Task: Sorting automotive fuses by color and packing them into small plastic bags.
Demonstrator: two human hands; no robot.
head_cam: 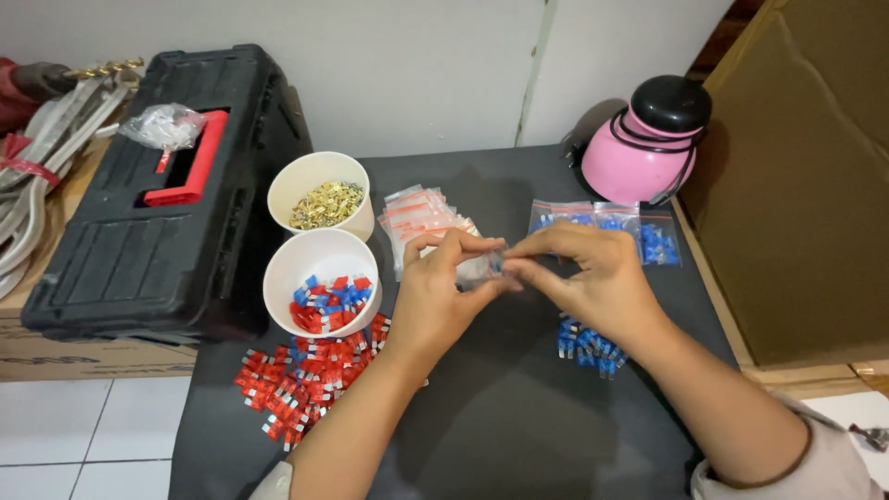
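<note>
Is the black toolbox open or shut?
Shut: the black toolbox has its lid down flat, red handle folded on top.

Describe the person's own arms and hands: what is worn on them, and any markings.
Both forearms are bare. The left hand and right hand wear no gloves, rings or watch that show. A light, pale sleeve edge sits pushed up near each elbow. No markings visible.

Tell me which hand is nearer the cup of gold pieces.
Left. The left hand lies just right of and below the cup of gold pieces; the right hand is farther right, beyond the left.
</note>
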